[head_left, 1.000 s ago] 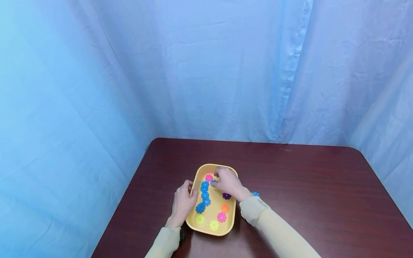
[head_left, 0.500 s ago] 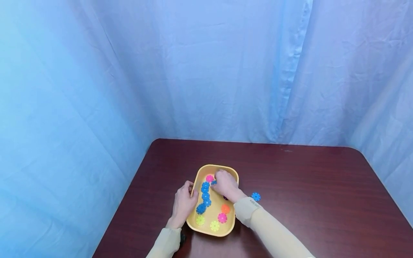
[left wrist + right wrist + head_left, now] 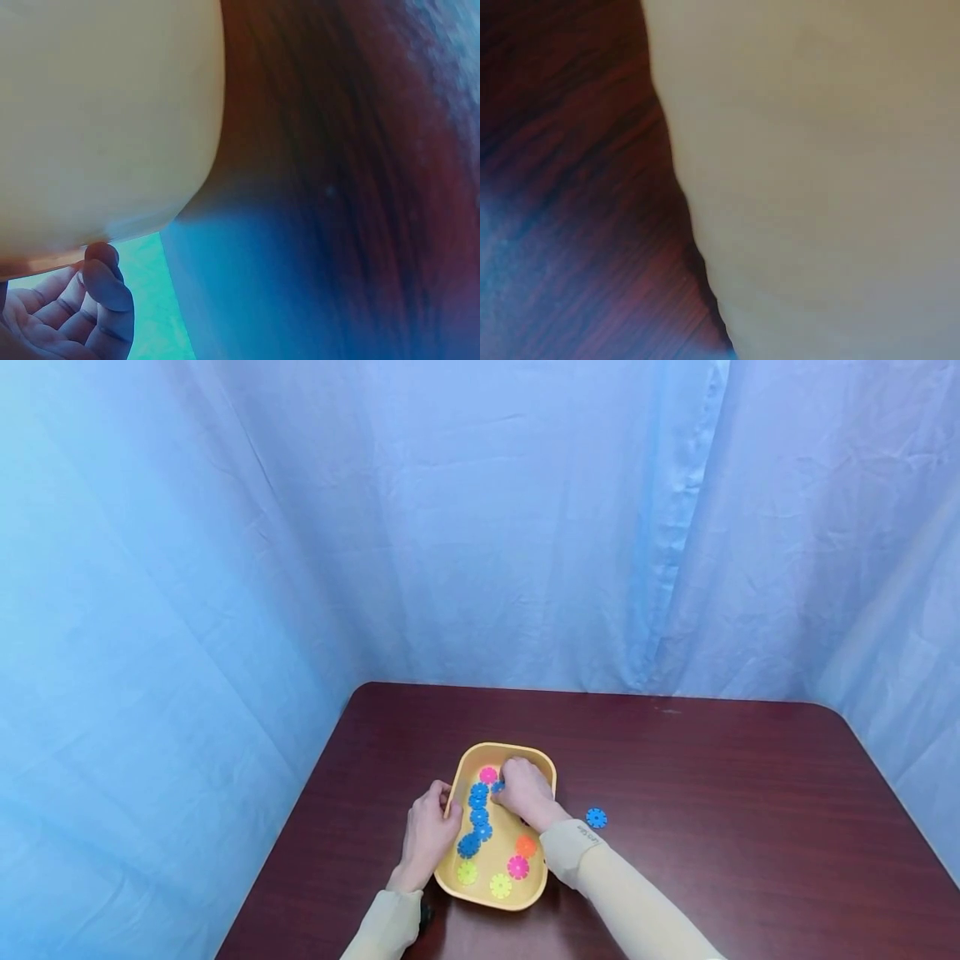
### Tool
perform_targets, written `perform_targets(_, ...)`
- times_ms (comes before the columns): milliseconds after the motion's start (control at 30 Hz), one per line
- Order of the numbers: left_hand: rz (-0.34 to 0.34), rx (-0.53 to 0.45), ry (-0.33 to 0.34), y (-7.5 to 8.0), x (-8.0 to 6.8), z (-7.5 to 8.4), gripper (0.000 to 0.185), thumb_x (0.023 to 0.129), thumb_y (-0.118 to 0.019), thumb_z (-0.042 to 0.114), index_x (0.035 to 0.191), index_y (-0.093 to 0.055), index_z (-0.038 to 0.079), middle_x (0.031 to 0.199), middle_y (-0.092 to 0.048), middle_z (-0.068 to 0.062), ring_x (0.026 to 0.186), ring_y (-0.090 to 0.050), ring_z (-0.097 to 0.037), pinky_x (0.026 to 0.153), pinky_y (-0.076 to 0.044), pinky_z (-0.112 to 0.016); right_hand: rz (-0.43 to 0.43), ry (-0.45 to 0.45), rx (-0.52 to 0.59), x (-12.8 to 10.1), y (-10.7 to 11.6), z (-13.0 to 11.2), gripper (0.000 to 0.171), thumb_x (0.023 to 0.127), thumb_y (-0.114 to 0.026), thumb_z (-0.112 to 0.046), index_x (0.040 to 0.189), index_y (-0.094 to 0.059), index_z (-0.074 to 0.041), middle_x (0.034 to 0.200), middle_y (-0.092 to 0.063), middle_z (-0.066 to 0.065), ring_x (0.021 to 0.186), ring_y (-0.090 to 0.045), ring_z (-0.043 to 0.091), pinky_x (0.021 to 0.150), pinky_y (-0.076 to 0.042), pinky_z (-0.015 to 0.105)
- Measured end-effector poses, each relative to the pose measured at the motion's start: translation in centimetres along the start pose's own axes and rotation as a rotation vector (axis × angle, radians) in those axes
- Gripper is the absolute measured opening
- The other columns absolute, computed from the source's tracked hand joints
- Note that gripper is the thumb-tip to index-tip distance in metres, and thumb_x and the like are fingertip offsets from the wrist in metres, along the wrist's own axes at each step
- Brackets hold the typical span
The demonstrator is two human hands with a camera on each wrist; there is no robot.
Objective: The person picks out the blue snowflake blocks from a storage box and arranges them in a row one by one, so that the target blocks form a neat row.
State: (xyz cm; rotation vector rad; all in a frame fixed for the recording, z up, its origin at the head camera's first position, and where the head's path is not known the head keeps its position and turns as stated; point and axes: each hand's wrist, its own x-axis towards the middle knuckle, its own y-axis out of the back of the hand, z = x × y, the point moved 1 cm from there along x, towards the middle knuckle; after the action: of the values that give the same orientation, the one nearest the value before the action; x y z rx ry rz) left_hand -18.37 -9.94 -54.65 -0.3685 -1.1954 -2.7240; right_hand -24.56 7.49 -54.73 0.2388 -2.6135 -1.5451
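A yellow tray (image 3: 542,893) sits on the dark wooden table (image 3: 712,777). Inside it a chain of blue gear-shaped discs (image 3: 477,817) runs along the left side, topped by a pink disc (image 3: 488,774). My left hand (image 3: 426,835) grips the tray's left rim; its curled fingers (image 3: 101,289) show under the tray wall (image 3: 105,112) in the left wrist view. My right hand (image 3: 525,792) reaches into the tray's far half, fingers curled at the top blue disc (image 3: 497,787). The right wrist view shows only the tray's outer wall (image 3: 817,180).
Loose discs lie in the tray's near end: orange (image 3: 526,846), pink (image 3: 517,867), two yellow-green (image 3: 499,885). A single blue disc (image 3: 596,817) lies on the table right of the tray. Blue curtains (image 3: 525,527) surround the table's far and left edges.
My right hand has shifted slightly left and deeper into the tray, covering the purple disc and uncovering the blue disc on the table. The left hand stays on the rim.
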Motion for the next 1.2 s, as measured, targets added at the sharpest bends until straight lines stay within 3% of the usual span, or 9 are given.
perform_targets(200, 0.005, 0.007, -0.008, 0.0, 0.0, 0.0, 0.012, 0.079, -0.060, 0.017, 0.091, -0.058, 0.014, 0.068, -0.052, 0.007, 0.054, -0.047, -0.006, 0.050, -0.041, -0.022, -0.017, -0.013, 0.023, -0.1, 0.0, 0.0, 0.025, 0.069, -0.074, -0.024, 0.061, -0.053, -0.013, 0.059, -0.047, 0.001, 0.048, -0.046, 0.014, 0.044, -0.038, 0.028)
perform_targets(367, 0.005, 0.009, -0.009, 0.1, -0.1, 0.1, 0.013, 0.078, -0.060, 0.016, 0.091, -0.058, 0.014, 0.067, -0.052, 0.007, 0.054, -0.047, -0.007, 0.050, -0.040, -0.023, -0.014, 0.009, -0.004, -0.3, 0.1, -0.2, 0.025, 0.067, -0.072, -0.023, 0.059, -0.051, -0.014, 0.061, -0.046, 0.001, 0.050, -0.044, 0.015, 0.046, -0.037, 0.028)
perform_targets(600, -0.005, 0.004, 0.001, 0.1, -0.1, 0.1, 0.014, 0.078, -0.061, 0.016, 0.091, -0.058, 0.013, 0.067, -0.052, 0.007, 0.054, -0.048, -0.007, 0.050, -0.041, -0.022, 0.009, 0.063, -0.068, -0.6, 0.3, -0.4, 0.023, 0.064, -0.072, -0.025, 0.067, -0.052, -0.014, 0.065, -0.046, -0.001, 0.055, -0.044, 0.015, 0.051, -0.038, 0.028)
perform_targets(800, 0.004, 0.000, -0.005, 0.1, -0.1, 0.1, 0.014, 0.078, -0.061, 0.015, 0.091, -0.058, 0.012, 0.068, -0.052, 0.007, 0.054, -0.048, -0.007, 0.051, -0.041, -0.023, 0.032, 0.078, -0.031, -1.0, 1.4, -0.9, 0.027, 0.064, -0.072, -0.027, 0.082, -0.061, -0.010, 0.072, -0.048, -0.003, 0.062, -0.046, 0.013, 0.057, -0.041, 0.027)
perform_targets(1000, 0.008, 0.003, -0.010, 0.1, -0.1, 0.2, 0.014, 0.078, -0.060, 0.015, 0.092, -0.059, 0.012, 0.068, -0.053, 0.008, 0.054, -0.049, -0.006, 0.050, -0.041, -0.023, 0.086, 0.106, 0.012, -1.1, 2.9, -1.0, 0.031, 0.064, -0.072, -0.029, 0.087, -0.062, -0.010, 0.076, -0.052, -0.003, 0.062, -0.048, 0.011, 0.058, -0.044, 0.026)
perform_targets(1200, 0.011, 0.009, -0.015, 0.1, -0.1, 0.2, 0.014, 0.078, -0.060, 0.015, 0.092, -0.058, 0.011, 0.068, -0.054, 0.007, 0.054, -0.049, -0.007, 0.050, -0.041, -0.023, 0.146, 0.126, -0.023, -1.4, 3.8, -0.9, 0.035, 0.063, -0.073, -0.033, 0.089, -0.064, -0.012, 0.079, -0.052, -0.005, 0.068, -0.049, 0.011, 0.067, -0.045, 0.029)
